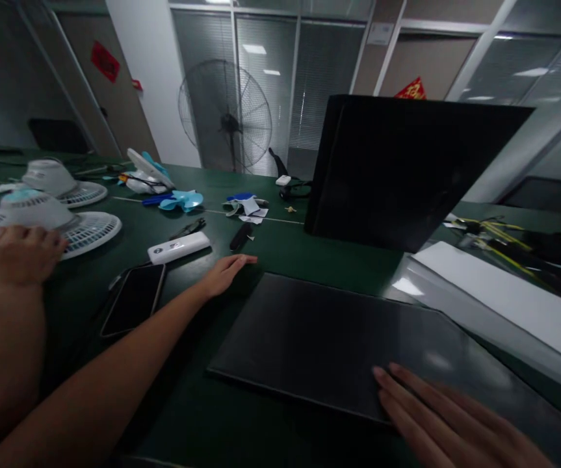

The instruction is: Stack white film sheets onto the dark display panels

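Observation:
A dark, glossy flat panel [309,338] lies on the table in front of me. My right hand [450,422] rests flat near its front edge at lower right, fingers stretched and together. Just beyond the panel's far left corner is my left hand [224,276], seen edge-on with its fingers extended to the right; nothing shows in it. A small black object [241,237] sits a little past those fingertips. Along my left forearm lie a phone [134,299] and a white handheld device [179,248] with buttons.
At far left, another person's hand [19,253] rests on a white fan part [31,211]. Behind are blue fan blades [182,201] and paper scraps [253,211]. A large black box-like object [397,169] stands beyond the panel. White sheet [504,292] and yellow cables [504,237] lie right.

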The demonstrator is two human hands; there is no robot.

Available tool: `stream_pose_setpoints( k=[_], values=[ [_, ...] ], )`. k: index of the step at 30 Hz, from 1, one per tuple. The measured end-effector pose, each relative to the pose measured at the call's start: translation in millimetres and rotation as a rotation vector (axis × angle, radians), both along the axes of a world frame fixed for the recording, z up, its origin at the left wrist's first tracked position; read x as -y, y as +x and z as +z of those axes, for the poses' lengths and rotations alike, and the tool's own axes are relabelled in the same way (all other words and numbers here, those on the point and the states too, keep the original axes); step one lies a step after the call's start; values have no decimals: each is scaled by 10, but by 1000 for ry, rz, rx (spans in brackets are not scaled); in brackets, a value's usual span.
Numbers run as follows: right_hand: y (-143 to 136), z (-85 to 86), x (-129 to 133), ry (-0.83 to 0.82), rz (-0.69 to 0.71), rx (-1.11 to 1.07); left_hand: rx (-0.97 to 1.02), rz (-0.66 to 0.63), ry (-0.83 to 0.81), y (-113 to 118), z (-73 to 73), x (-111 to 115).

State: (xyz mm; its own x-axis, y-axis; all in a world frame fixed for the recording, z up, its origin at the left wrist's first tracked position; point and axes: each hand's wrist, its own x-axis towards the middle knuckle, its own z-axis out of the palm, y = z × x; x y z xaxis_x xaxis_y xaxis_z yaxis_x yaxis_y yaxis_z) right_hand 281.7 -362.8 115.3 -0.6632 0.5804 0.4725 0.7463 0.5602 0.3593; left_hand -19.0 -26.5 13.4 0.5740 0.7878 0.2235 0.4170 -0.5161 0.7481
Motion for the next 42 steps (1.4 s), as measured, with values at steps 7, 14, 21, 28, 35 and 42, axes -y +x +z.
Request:
stream_pose_setpoints(
  k=[7, 14, 21, 28, 35, 42],
  values=[
    [-161, -754, -244, -203, -90, 43, -51, -39, 142, -65, 70, 10],
    [426, -642, -958, -547, -424, -81, -393, -205, 358, -84, 42, 19],
    [1967, -911, -1191, -348, -1082, -370, -509, -219, 331, -26, 44, 29],
    [2379, -1150, -1160, -468, -1227, -428, -497, -206, 303, 8, -13, 4],
    [2063, -743, -991, -275, -1326, -402, -496, -175, 299, 13, -52, -12],
    [885, -387, -920, -272, -1128, -229, -491, -154, 298, 38, -27, 10]
  ],
)
